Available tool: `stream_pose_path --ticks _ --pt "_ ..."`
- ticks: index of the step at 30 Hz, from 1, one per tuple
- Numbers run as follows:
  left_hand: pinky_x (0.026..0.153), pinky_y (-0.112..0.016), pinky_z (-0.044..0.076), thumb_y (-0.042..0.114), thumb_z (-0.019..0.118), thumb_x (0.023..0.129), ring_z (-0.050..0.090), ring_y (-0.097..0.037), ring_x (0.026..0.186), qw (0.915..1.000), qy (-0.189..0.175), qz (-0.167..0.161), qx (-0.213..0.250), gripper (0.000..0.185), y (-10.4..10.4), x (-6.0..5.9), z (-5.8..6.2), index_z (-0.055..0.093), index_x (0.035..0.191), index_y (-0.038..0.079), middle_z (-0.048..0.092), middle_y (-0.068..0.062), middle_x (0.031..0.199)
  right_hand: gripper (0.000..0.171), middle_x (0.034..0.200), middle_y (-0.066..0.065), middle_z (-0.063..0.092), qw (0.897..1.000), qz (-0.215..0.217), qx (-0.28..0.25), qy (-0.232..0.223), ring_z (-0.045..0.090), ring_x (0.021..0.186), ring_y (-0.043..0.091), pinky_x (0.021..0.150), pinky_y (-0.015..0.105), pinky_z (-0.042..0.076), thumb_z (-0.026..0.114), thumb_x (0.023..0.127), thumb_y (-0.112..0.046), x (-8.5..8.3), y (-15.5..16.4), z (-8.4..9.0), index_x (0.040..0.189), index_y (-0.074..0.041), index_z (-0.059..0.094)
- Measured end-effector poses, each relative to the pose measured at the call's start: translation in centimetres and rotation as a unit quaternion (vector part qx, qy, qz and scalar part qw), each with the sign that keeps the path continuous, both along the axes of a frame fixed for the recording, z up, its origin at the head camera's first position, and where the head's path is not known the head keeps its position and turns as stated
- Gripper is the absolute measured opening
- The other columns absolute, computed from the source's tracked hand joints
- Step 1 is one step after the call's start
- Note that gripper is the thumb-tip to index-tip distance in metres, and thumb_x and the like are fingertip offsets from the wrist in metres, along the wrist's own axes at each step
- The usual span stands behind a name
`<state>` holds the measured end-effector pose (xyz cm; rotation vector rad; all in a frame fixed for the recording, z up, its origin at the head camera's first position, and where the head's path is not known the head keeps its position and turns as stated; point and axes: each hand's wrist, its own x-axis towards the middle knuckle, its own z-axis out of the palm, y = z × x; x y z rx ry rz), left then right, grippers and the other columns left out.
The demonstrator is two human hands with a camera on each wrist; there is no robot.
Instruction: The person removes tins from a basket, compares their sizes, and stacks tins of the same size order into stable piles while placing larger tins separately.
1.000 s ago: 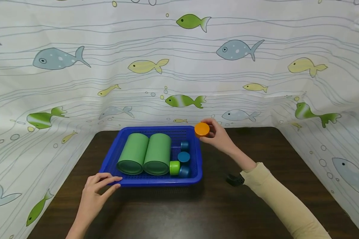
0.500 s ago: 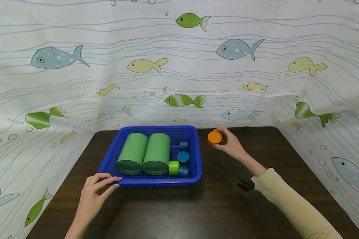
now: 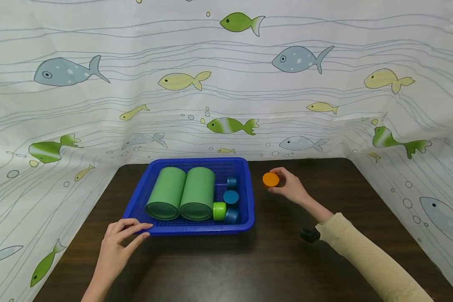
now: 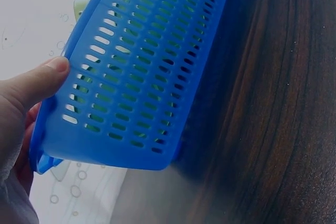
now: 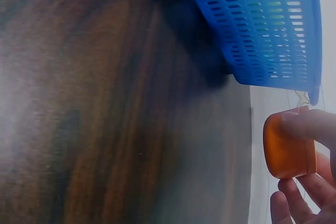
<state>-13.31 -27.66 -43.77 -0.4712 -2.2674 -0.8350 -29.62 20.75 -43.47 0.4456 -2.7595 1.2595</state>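
Observation:
My right hand pinches a small round orange jar with a lid between thumb and fingers, just right of the blue basket. The right wrist view shows the jar held low at its rounded sides, above the dark tabletop. At the basket's front left corner, my left hand grips the rim, with the thumb on the outer wall and the other fingers behind the edge. Inside the perforated blue basket lie two large green cylinders, a lime-green jar and several small dark blue jars.
The basket stands on a dark wooden table. A white cloth with printed fish hangs behind the table and along both sides. A black wrist device shows beside the right sleeve.
My right hand has moved the orange jar from over the basket's right rear corner to the right and lower, beside the basket. My left hand stays at the rim.

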Motion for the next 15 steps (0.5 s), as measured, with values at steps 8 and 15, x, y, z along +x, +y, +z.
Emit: stream_pose_path --ticks 8,15 --pt "0.090 -0.017 0.025 -0.009 0.085 0.060 0.041 0.002 0.101 1.0000 -0.003 0.001 0.003 0.045 0.0 0.1 -0.2 0.080 0.095 0.019 0.060 0.009 0.093 0.057 0.129 0.017 0.061 1.000 0.020 0.014 -0.016 0.059 0.109 0.030 0.093 0.047 0.054 0.080 0.082 -0.010 0.7 -0.1 -0.9 0.132 -0.008 0.051" --pt "0.089 -0.016 0.025 -0.009 0.085 0.062 0.040 0.002 0.104 0.9998 -0.011 0.007 0.018 0.043 0.1 0.1 -0.2 0.080 0.095 0.019 0.061 0.007 0.093 0.056 0.130 0.018 0.062 0.998 0.044 0.046 -0.016 0.060 0.115 0.035 0.102 0.053 0.048 0.080 0.081 -0.009 1.2 0.0 -1.4 0.130 -0.006 0.053"
